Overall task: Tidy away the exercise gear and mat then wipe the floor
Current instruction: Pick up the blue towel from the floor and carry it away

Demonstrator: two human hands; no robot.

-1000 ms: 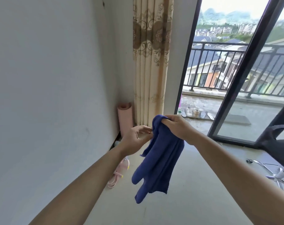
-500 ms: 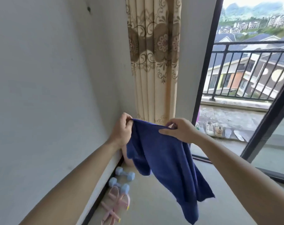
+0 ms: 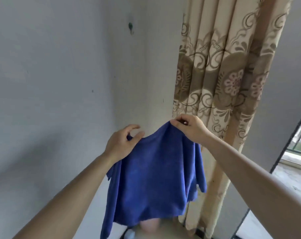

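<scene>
I hold a blue cloth (image 3: 154, 175) spread out in front of the room's corner. My left hand (image 3: 122, 144) pinches its upper left edge between thumb and fingers. My right hand (image 3: 187, 128) pinches the upper right corner, a little higher. The cloth hangs down from both hands. Below its lower edge the top of the rolled pink mat (image 3: 149, 228) shows against the wall. A light blue dumbbell end (image 3: 129, 234) peeks out at the bottom; the other gear is hidden behind the cloth.
A small green hook (image 3: 130, 27) is fixed high on the grey wall. A patterned beige curtain (image 3: 223, 75) hangs to the right of the corner. The dark balcony door frame (image 3: 287, 144) stands at the far right.
The view has tilted up and come closer to the corner. Both hands have raised the cloth and spread it wider. The dumbbells and pink gear on the floor have slipped out of sight.
</scene>
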